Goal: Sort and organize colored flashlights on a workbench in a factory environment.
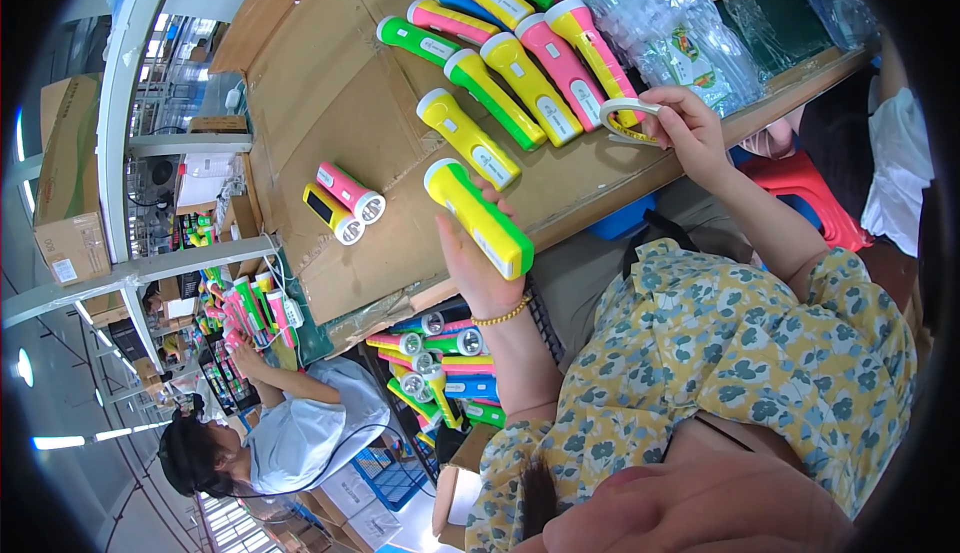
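My left hand (478, 265) is wrapped round a green and yellow flashlight (480, 221), held above the table's near edge. To the right, my right hand (692, 133) pinches a pale looped strip (632, 113) with yellow on its inner side; I cannot make out its exact kind. The loop hangs just in front of a yellow and pink flashlight (592, 45). Several more flashlights lie side by side on the table, among them a yellow one (468, 139) nearest my left hand. A pink flashlight (350, 191) and a yellow and black one (330, 213) lie apart at the left.
Clear plastic bags (680, 38) are heaped on the cardboard-covered table (330, 83) at the far right. Below its near edge, many flashlights (440, 363) are piled. Another person (320, 423) works at the lower left. A red stool (820, 203) stands at the right.
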The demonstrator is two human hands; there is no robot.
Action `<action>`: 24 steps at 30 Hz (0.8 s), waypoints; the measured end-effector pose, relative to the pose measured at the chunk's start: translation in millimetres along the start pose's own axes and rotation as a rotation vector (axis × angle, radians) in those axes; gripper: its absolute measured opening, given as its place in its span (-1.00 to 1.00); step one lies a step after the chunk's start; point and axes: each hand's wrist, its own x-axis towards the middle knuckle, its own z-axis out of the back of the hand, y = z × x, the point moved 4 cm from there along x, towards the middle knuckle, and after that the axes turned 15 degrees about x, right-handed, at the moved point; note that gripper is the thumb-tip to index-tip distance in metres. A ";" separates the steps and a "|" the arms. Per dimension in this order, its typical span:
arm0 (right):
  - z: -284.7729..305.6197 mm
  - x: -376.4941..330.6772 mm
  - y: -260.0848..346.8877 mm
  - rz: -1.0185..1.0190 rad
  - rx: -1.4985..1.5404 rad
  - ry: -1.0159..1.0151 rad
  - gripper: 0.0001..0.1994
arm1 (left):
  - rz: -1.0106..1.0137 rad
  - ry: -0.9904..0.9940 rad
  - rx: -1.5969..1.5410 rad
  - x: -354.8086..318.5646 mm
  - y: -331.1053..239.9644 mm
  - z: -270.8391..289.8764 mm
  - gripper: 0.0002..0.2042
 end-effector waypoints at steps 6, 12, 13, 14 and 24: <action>-2.0 -1.5 0.2 -0.007 -0.004 -0.012 -0.77 | -0.062 -0.056 0.259 -7.0 -2.1 -14.0 -0.52; -2.0 -1.9 0.8 0.009 -0.012 -0.019 -0.77 | -0.237 -0.056 0.702 -15.4 -1.6 -6.4 -0.57; -2.2 -2.3 0.0 0.002 -0.010 -0.022 -0.77 | -0.239 -0.055 0.701 -15.3 0.7 -10.5 -0.57; -2.1 -2.8 -0.2 0.004 -0.010 -0.020 -0.77 | -0.315 -0.092 0.781 -15.8 0.0 -13.3 -0.56; -2.4 -1.3 -0.6 0.008 -0.024 -0.011 -0.77 | -0.448 -0.228 1.056 -21.0 1.1 -18.8 -0.45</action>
